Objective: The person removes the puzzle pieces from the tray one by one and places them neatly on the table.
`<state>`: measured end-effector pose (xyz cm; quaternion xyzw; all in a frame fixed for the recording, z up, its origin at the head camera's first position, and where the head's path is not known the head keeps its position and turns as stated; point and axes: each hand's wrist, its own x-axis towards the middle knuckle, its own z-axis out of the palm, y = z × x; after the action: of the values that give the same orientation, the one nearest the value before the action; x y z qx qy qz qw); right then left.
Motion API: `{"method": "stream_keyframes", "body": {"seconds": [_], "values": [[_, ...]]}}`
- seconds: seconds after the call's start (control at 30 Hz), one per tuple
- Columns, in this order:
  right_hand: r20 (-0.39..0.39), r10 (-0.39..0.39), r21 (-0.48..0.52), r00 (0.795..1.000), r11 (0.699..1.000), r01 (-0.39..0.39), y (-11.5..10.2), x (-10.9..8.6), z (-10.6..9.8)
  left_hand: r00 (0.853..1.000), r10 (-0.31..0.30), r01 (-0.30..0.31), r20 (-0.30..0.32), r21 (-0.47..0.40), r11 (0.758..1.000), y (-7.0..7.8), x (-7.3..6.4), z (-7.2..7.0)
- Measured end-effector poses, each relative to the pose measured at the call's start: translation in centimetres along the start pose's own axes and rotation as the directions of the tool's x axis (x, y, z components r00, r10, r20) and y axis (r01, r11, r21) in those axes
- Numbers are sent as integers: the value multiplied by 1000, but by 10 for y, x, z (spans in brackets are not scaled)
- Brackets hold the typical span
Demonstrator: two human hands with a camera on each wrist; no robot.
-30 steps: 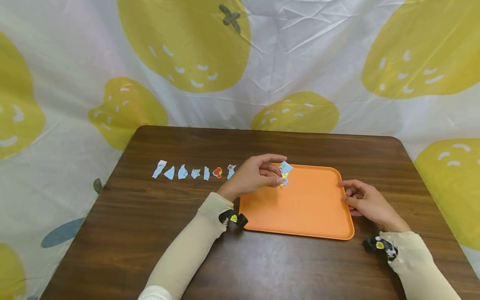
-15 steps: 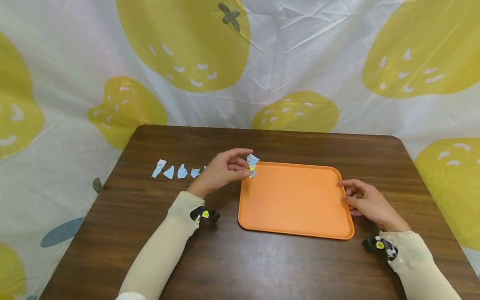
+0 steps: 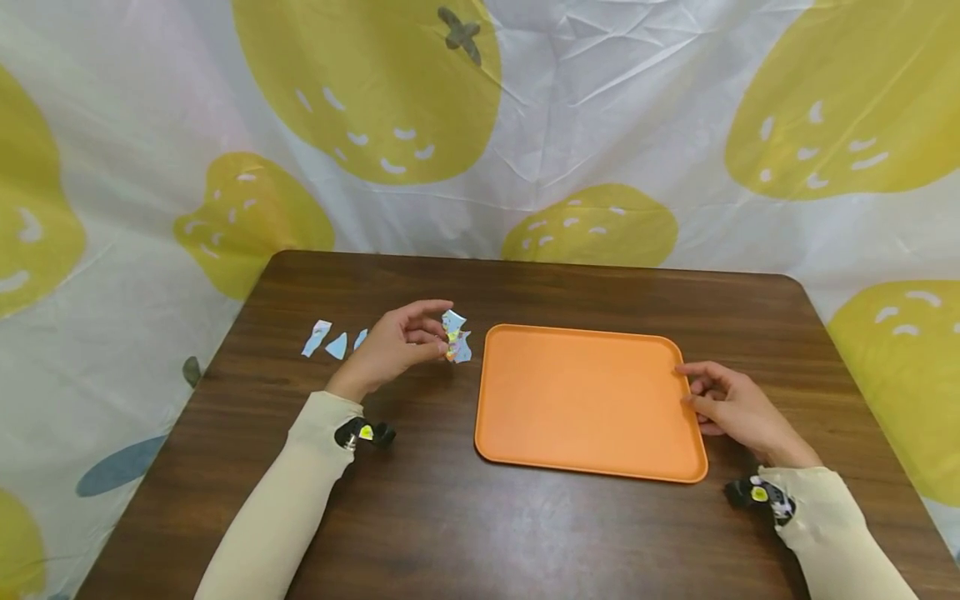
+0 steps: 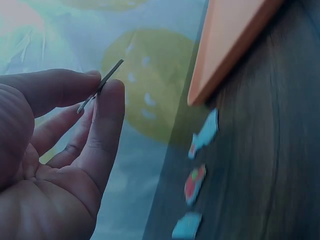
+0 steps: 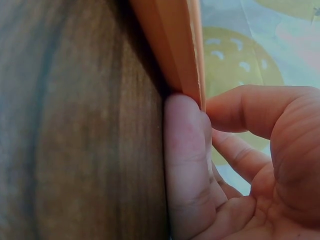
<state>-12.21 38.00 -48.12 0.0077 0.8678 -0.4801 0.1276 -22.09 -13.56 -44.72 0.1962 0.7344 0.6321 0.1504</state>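
Observation:
My left hand holds a torn, light blue piece of printed card pinched between thumb and fingertips, above the table. In the left wrist view the card shows edge-on, as a thin dark line. Another light blue torn piece shows just behind it. With thumb and fingers at the rim, my right hand grips the right side of an orange tray. Seen from the right wrist, one finger lies against the tray's side, close to the tabletop.
Torn pieces lie in a row at the table's left; my left hand hides part of that row. A red piece is among them in the left wrist view. Behind the brown table hangs a fruit-patterned cloth.
My left hand has moved left with the pinched card, from over the tray to beside its left edge, covering more of the row. My right hand has stayed at the tray's rim.

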Motion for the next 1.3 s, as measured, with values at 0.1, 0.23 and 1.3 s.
{"method": "stream_keyframes", "body": {"seconds": [0.1,0.23,1.3], "values": [[-4,-3,0,1000,1000,3,0,0,0,1000,-6,7,-21,14,1000,-3,-6,-12],[-6,-6,-1,1000,1000,6,1,-1,0,999,-15,16,-50,13,1000,-6,-14,-29],[-1,-1,1,1000,1000,1,3,0,2,963,-170,151,-210,-106,983,-47,-70,-162]]}}
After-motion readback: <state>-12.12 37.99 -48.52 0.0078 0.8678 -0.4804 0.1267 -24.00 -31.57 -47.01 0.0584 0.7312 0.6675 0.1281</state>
